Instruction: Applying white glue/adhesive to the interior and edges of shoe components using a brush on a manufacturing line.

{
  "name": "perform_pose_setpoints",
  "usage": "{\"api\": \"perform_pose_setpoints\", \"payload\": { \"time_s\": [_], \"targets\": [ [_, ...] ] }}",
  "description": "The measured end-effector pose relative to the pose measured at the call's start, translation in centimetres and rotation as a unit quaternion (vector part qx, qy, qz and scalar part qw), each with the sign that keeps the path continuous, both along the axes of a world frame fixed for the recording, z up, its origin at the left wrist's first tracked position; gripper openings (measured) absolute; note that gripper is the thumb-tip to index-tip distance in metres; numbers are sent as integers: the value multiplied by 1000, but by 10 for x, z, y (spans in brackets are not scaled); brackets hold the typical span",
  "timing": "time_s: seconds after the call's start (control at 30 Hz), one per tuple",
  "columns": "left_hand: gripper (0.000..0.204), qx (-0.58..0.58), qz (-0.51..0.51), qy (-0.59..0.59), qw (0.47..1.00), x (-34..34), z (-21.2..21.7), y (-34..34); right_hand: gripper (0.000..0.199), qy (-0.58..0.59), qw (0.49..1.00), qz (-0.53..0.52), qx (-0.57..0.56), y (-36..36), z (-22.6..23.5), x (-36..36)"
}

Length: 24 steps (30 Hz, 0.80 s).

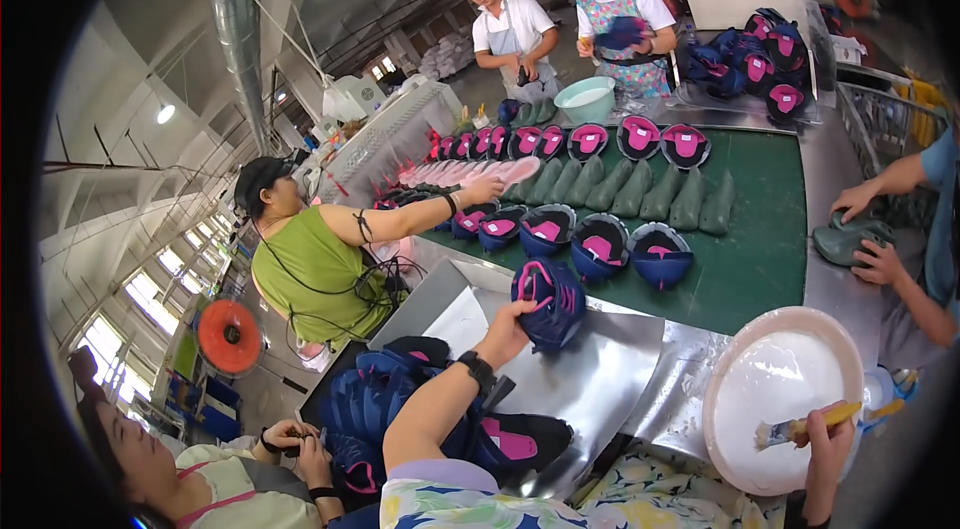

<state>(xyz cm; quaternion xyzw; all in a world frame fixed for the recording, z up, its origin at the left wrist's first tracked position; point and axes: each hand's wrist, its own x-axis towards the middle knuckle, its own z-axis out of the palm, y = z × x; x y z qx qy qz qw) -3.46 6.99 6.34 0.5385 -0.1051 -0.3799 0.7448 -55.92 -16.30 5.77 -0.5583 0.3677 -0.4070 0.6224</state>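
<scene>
The left hand (508, 325) held a navy shoe upper with pink trim (549, 303) up over the sheet-metal counter (590, 379), fingers clamped on its near edge, so that the open inside seemed to face the person. The right hand (826, 441) was closed around a yellow-handled brush (808, 424), whose bristle end lay in a wide white bowl of pale glue (775, 399) at the lower right.

The step in hand looked like loading the brush and coating the upper. To do it well, the brush wanted wiping on the bowl's rim, so that no drip crossed the counter on the way over. The grip on the upper seemed best kept at the edge, clear of the band to be coated, with the piece tilted toward the brush. Glue on the pink trim would have shown, so strokes were better kept short and inside the margin. How much glue the bristles carried could not be made out at that edge of the view.

A heap of similar navy and pink uppers (420, 409) lay just below the left forearm, within easy reach. Beyond the metal counter, on a green belt (770, 229), stood rows of finished uppers (600, 249) and grey-green shoe lasts (640, 194). A co-worker in a green top (310, 274) reached over the belt from the left, and another person's hands (868, 229) held a last at the right.
</scene>
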Motion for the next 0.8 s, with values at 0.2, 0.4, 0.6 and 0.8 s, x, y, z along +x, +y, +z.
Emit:
{"api": "perform_pose_setpoints", "payload": {
  "time_s": [0.2,0.4,0.6,0.8],
  "targets": [
    [53,160,-73,167,970,-53,-42,36,17,-5,1000,0,13,7,-4,-6],
    [84,450,-26,-564,692,-96,-30,30,17,-7,1000,-26,5,8,-7,-20],
    [76,260,-269,-907,192,-99,-9,-12,18,20,1000,-4,0,13,-6,-22],
    [59,85,-464,-863,181,-107,-15,-35,19,33,999,22,-11,-1,-5,-11]
  ]
}}
